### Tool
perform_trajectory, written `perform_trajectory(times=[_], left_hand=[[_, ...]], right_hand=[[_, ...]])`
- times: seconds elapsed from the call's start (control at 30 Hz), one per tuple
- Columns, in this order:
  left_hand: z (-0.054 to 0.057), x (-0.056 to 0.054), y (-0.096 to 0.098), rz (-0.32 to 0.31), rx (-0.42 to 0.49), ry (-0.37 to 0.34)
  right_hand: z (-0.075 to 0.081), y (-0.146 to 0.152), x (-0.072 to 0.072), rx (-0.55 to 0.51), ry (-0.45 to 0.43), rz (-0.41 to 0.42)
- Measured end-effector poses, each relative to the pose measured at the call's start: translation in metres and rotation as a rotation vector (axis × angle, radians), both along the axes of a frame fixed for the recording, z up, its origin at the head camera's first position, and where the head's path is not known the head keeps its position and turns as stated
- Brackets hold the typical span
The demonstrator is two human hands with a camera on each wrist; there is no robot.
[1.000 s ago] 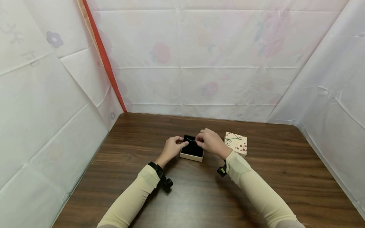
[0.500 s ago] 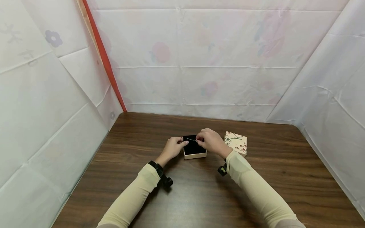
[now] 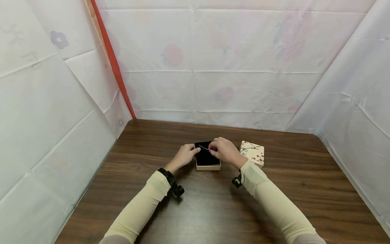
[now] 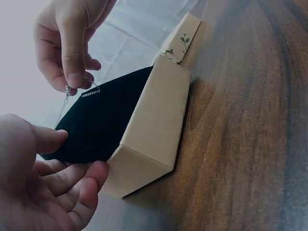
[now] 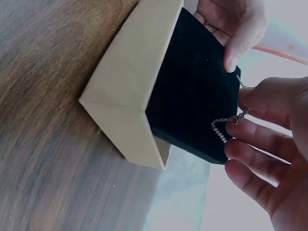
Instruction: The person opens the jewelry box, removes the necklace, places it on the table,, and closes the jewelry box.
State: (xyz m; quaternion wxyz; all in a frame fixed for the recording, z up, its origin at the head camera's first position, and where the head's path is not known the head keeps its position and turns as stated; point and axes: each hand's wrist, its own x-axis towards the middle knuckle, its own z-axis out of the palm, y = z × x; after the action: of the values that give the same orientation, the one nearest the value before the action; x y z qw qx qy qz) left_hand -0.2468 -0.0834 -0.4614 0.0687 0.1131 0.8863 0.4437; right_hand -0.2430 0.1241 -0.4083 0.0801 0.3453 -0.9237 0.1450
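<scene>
Centrally, on the wooden table (image 3: 207, 210), the cream box (image 3: 208, 167) holds the black insert (image 3: 208, 158) at a tilt, its far edge raised. The left hand (image 3: 183, 154) pinches the insert's left side between thumb and fingers, while the right hand (image 3: 224, 150) pinches the silver chain (image 4: 90, 94) between thumb and index finger above the insert. The patterned lid (image 3: 252, 151) rests right of the box; the white cloth (image 3: 201, 37) hangs beyond the table.
</scene>
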Motion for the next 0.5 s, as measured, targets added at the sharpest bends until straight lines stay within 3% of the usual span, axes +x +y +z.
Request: perform_trajectory(times=[0.3,0.5], left_hand=[[-0.0021,-0.0034,-0.0003,0.021,0.066,-0.048],[0.0032,-0.0034,0.0033,0.061,0.117,-0.05]], right_hand=[[0.0017,0.0011,-0.0063,-0.013,0.029,-0.023],[0.0055,0.0018,-0.0091,-0.028,0.068,-0.022]])
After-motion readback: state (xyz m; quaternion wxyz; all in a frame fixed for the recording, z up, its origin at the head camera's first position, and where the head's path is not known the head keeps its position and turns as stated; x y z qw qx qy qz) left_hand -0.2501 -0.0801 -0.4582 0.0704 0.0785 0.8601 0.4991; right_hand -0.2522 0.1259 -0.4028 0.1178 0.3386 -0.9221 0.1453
